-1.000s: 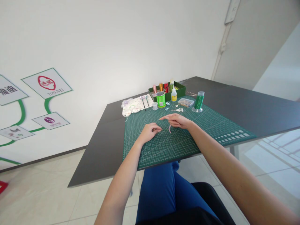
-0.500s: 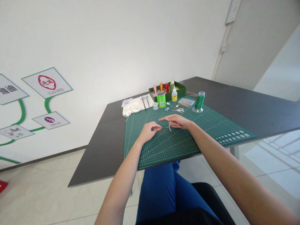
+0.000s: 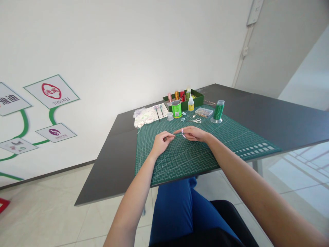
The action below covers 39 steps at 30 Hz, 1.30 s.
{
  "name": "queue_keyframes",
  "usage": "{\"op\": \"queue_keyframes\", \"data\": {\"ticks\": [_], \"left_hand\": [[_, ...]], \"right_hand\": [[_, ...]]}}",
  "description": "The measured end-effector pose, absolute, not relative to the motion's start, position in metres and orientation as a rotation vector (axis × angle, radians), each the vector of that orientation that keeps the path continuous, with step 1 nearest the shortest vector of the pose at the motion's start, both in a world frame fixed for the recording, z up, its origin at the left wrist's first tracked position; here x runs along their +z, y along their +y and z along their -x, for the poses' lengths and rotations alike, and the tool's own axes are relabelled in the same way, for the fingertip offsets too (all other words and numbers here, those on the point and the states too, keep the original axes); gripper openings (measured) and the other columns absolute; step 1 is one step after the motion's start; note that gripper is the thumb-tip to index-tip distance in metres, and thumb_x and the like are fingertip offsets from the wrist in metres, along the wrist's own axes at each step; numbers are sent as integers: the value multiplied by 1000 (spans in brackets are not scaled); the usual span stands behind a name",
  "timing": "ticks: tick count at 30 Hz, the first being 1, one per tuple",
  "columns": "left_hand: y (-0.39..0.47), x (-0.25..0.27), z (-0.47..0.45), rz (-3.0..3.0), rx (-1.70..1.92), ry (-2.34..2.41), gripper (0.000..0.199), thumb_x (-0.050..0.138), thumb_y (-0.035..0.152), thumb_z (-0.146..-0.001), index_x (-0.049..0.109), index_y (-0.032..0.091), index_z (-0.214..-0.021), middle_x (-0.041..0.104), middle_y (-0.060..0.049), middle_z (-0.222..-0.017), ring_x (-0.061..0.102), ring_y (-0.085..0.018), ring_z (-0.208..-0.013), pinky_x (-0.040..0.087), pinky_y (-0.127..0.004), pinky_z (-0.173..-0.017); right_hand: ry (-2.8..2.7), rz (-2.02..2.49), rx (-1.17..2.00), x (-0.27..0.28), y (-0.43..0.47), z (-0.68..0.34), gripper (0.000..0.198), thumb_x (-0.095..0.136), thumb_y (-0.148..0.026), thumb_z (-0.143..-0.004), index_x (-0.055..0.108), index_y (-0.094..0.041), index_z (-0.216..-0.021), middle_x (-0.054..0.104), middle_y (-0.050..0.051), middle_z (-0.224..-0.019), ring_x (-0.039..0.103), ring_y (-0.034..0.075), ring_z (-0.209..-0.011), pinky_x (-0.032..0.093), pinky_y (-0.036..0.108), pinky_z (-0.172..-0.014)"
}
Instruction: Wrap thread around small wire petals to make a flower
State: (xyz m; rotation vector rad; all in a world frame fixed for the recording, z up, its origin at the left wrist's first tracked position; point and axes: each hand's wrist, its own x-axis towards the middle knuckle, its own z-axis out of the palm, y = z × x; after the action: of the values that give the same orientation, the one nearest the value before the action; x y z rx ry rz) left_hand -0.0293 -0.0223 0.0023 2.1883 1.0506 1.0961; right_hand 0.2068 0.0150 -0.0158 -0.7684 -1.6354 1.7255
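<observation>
Above the cutting mat point(image 3: 185, 161), my left hand point(image 3: 161, 142) is closed in a pinch on a thin stem. The stem reaches right to a small pale purple petal-like piece point(image 3: 183, 133), which lies against the fingers of my right hand point(image 3: 194, 133). That hand has its index finger stretched toward my left fingertips, while its other fingers curl underneath. What they hold, if anything, is too small to make out. Behind the hands lie small scissors point(image 3: 197, 120) and a few small pale leaf-like pieces point(image 3: 183, 119).
A green thread spool point(image 3: 218, 112) stands at right, near a clear flat case point(image 3: 204, 112). Farther back are a glue bottle point(image 3: 191, 104), a green tin point(image 3: 177, 109) and a green box point(image 3: 197, 98) with thread spools. Flower stems point(image 3: 157, 112) lie on white material point(image 3: 146, 117).
The purple piece has shifted slightly up and left, and now overlaps my right index finger. My left hand has moved a little up and left.
</observation>
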Motion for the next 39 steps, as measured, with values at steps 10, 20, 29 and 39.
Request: {"op": "queue_keyframes", "data": {"ticks": [10, 20, 29, 39], "left_hand": [[-16, -3, 32, -2000, 1235, 1021, 14, 70, 27, -85, 77, 17, -93, 67, -3, -80, 54, -12, -66, 43, -24, -63], [-15, -2, 33, -1936, 1277, 982, 21, 70, 28, -85, 79, 19, -102, 65, -3, -78, 52, -12, -65, 42, -24, -64], [-12, -3, 35, -1914, 1293, 1002, 17, 69, 28, -85, 80, 19, -96, 68, -4, -81, 53, -13, -66, 41, -25, -64], [-6, -7, 37, -1640, 1317, 976, 23, 74, 30, -78, 79, 17, -96, 71, -5, -81, 58, -14, -69, 46, -26, -65]], "right_hand": [[-1699, 832, 1705, -13, 12, -205, 49, 57, -42, -93, 68, -4, -122, 32, -12, -35, 23, 6, -29, 16, 19, -32], [-1758, 812, 1751, -14, 12, -206, 57, 56, -44, -95, 63, -3, -133, 32, -12, -37, 23, 6, -30, 17, 21, -34], [-1774, 782, 1763, -16, 13, -206, 55, 54, -42, -96, 63, -3, -133, 33, -12, -37, 22, 6, -31, 18, 21, -34], [-1675, 724, 1767, -14, 11, -205, 47, 57, -36, -95, 66, -3, -127, 33, -12, -37, 22, 6, -31, 15, 21, -35]]}}
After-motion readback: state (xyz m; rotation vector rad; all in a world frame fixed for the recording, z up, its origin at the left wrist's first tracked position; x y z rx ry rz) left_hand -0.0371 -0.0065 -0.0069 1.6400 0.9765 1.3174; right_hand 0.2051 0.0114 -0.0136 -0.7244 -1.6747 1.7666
